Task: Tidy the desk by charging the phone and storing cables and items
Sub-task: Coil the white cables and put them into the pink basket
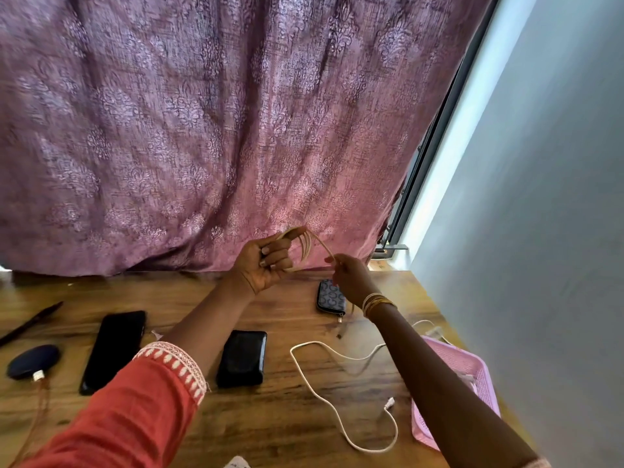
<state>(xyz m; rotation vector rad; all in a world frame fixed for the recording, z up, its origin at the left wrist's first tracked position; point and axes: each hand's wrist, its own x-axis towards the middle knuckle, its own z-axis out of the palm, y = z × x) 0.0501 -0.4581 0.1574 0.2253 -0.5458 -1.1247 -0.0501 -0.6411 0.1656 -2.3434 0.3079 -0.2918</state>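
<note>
Just below the middle of the frame, both hands are raised above the counter (pixel 270 417) and share one tan cable (pixel 309 246). The left hand (pixel 261 265) has its fingers curled round several loops of it, so its grip is closed on a small coil. From the top of that coil a single strand slants down to the right into the right hand (pixel 351 278), whose fingertips pinch it narrowly. Below that pinch the free tail hangs toward the counter, ending near the patterned pouch (pixel 331 297).

The next move seems to turn on that slanted strand. Its long axis runs from upper left to lower right, the coil sits left of and slightly above the pinch, and the hands are close together. Another wrap would probably mean carrying the strand leftward over the coil.

The pink basket (pixel 472 369) lies at the lower right edge, nearer the right arm, and looks the likely store. A white cable (pixel 324 400) sprawls loose on the counter before it. The phone (pixel 113 349) lies at lower left, nearer the left arm.
</note>
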